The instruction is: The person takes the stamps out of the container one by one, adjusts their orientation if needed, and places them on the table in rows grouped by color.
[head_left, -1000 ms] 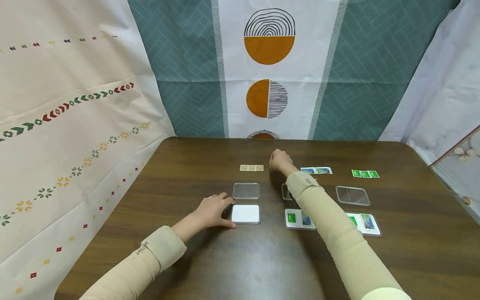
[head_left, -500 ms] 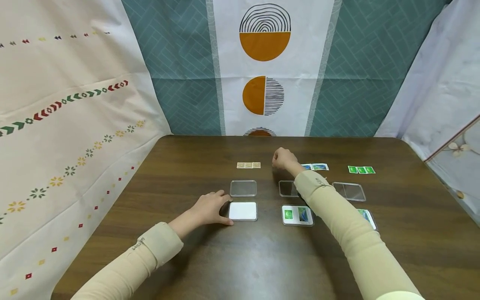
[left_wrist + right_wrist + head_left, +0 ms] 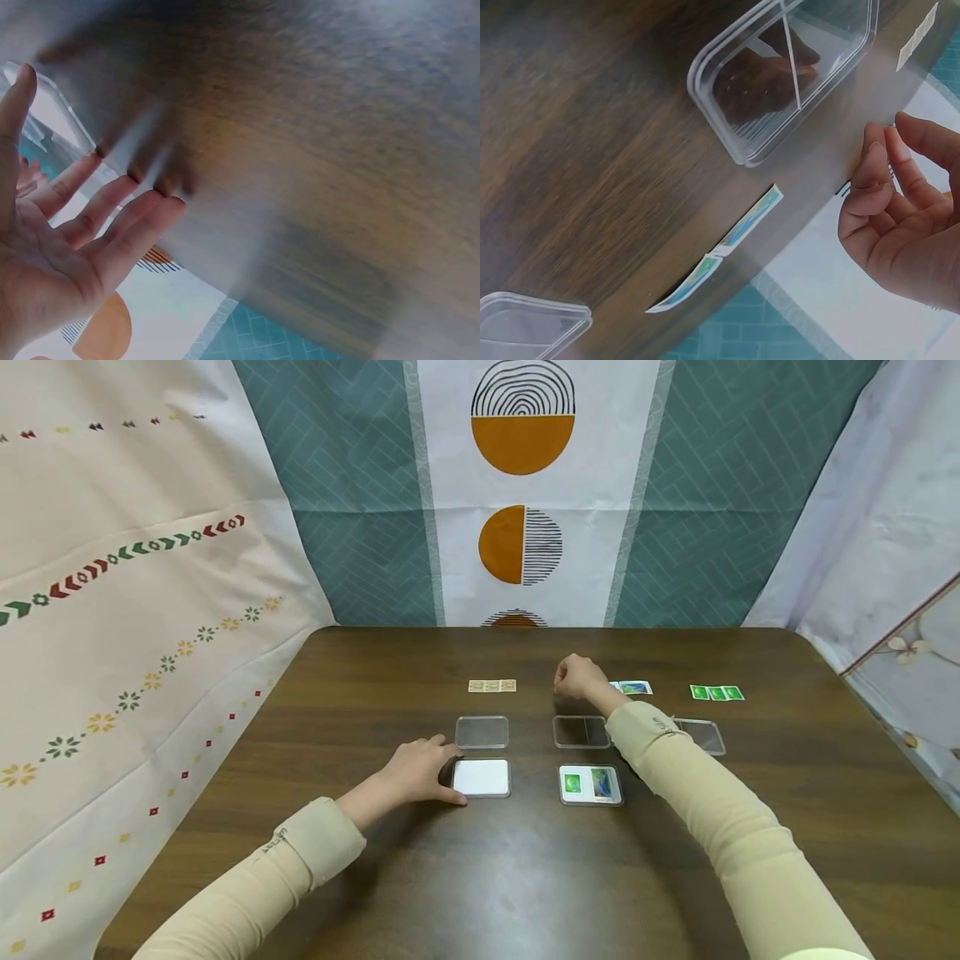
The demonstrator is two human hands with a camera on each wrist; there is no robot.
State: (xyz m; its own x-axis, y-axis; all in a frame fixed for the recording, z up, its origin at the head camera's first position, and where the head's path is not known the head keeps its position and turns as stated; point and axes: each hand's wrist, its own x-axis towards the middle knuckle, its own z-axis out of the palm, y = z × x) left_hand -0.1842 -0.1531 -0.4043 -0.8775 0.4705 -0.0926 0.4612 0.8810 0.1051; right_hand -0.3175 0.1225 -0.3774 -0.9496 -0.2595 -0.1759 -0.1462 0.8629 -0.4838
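Note:
My left hand rests at the left edge of a clear flat case with a white insert. Its thumb lies near the lower corner and its fingers, fairly straight, near the upper corner. Farther off, my right hand hovers at the left end of a pair of blue-green stamps, partly covering them in the head view. In the right wrist view its fingers curl with the tips close to the thumb, apart from the joined stamps; I see nothing between them. Below it is a clear divided lid.
Tan stamps and green stamps lie along the back of the brown table. Clear lids stand at left and right. A case with a green and a blue stamp sits in the middle.
My right hand has moved a little right, toward the blue-green stamps. My right sleeve now covers the rightmost stamp case. The left hand stays by the white-insert case while the view shifts slightly.

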